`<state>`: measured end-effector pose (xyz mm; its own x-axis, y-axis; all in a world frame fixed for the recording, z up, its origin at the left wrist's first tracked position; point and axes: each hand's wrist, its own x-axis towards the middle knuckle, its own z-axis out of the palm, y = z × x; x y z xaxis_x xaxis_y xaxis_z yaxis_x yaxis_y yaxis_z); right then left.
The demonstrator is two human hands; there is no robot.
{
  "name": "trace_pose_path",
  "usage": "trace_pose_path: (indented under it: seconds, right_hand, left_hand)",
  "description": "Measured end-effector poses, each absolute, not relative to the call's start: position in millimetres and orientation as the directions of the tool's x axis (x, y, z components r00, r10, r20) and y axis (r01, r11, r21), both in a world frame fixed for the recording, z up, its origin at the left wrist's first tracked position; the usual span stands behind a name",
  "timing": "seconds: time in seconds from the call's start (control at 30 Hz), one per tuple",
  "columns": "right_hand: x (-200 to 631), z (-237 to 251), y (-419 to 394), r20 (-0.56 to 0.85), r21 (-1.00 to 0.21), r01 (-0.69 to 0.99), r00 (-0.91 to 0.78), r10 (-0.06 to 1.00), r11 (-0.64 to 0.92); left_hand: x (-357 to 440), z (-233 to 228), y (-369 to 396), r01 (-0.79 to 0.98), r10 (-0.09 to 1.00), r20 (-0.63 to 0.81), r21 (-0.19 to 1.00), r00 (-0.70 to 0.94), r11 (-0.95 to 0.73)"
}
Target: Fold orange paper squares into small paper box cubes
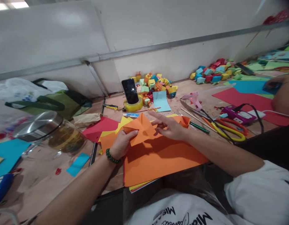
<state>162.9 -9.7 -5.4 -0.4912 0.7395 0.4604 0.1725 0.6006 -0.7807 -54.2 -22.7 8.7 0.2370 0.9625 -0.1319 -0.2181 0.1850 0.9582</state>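
White sleeves and both forearms filled the near edge, reaching to a stack of orange paper sheets [158, 159] under the hands. Left hand [122, 143], beaded bracelet at the wrist, pinched the lower corner of a folded orange paper piece [141, 129] between thumb and curled fingers. Right hand [169, 126] lay spread and flat, fingers pressing the fold just beside the left. Being thin paper, the piece likely weighed almost nothing, bent easily and creased for good; holding it by a folded edge or corner seemed safest. Beyond the right hand's fingertips stood a phone [129, 90] in a tape roll [133, 105]; scissors [226, 129] lay well off to its right.
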Motion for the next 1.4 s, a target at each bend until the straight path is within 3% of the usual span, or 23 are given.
trace_pose_path:
  seconds: [0.1, 0.23, 0.37, 0.5, 0.63, 0.8, 1.0, 1.23, 1.4]
  right_hand:
    - [163.7, -6.0, -9.2, 0.416, -0.736, 0.232, -0.586, 0.695, 0.636]
    - [162.4, -4.2, -4.6, 0.473, -0.77, 0.187, -0.476, 0.742, 0.61]
    - [161.7, -0.7, -2.4, 0.534, -0.776, 0.177, -0.327, 0.78, 0.606]
    - [160.8, -1.5, -2.6, 0.537, -0.779, 0.162, -0.329, 0.777, 0.606]
    - [158.4, -1.8, -3.3, 0.521, -0.808, 0.113, -0.317, 0.792, 0.578]
    - [152.2, 0.3, -4.3, 0.416, -0.897, 0.042, -0.256, 0.873, 0.44]
    - [145.9, -4.0, -1.2, 0.27, -0.963, -0.076, -0.199, 0.942, 0.259]
    - [141.9, -6.7, -1.5, 0.248, -0.961, -0.172, -0.186, 0.951, 0.217]
    - [143.9, -8.3, 1.2, 0.219, -0.97, -0.146, -0.173, 0.96, 0.194]
  left_hand:
    - [-54.4, 11.5, -24.5, -0.183, 0.938, -0.163, 0.957, 0.307, 0.226]
    - [-58.1, 13.8, -23.4, -0.172, 0.934, -0.192, 0.953, 0.302, 0.251]
    - [-66.3, 10.4, -17.7, -0.156, 0.96, -0.043, 0.984, 0.277, 0.089]
    - [-68.8, 1.8, -13.7, -0.022, 0.93, 0.075, 0.997, 0.36, -0.072]
    - [-66.5, -4.5, -12.4, 0.005, 0.939, 0.171, 0.984, 0.297, -0.18]
    - [-59.7, -2.8, -17.4, -0.072, 0.976, 0.05, 0.997, 0.211, -0.035]
    - [-50.9, 1.9, -19.9, -0.212, 0.997, 0.033, 0.977, 0.068, -0.017]
    - [-50.2, 1.5, -19.6, -0.237, 0.997, -0.036, 0.97, 0.069, 0.051]
    - [-48.4, 4.0, -21.6, -0.301, 0.991, -0.057, 0.949, 0.118, 0.09]
